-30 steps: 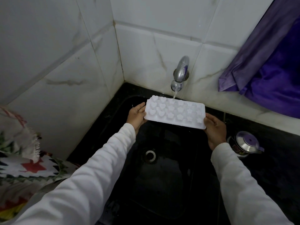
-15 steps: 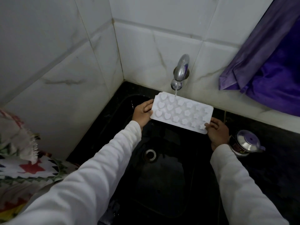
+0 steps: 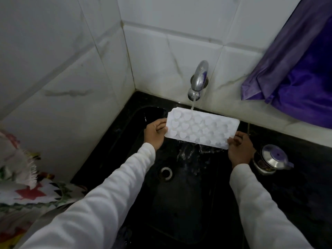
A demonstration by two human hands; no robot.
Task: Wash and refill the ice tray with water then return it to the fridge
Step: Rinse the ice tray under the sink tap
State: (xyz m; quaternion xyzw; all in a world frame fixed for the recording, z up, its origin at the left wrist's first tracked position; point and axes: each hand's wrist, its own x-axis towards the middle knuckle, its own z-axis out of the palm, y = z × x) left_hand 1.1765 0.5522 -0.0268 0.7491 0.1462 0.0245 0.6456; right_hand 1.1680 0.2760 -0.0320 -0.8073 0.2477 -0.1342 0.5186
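The left hand (image 3: 156, 132) pinches one short end of a white ice tray (image 3: 202, 128), and the right hand (image 3: 239, 147) pinches the other. The tray's length runs left to right between them, over the black sink (image 3: 179, 203), under the running tap (image 3: 198, 80).

A home kitchen: a black sink (image 3: 179, 203) below the left grip (image 3: 155, 134), set in a dark stone bench (image 3: 309, 186), a running wall tap (image 3: 198, 81), white tiled walls (image 3: 53, 69), a steel lidded pot (image 3: 271, 159) just beside the right grip (image 3: 239, 150).
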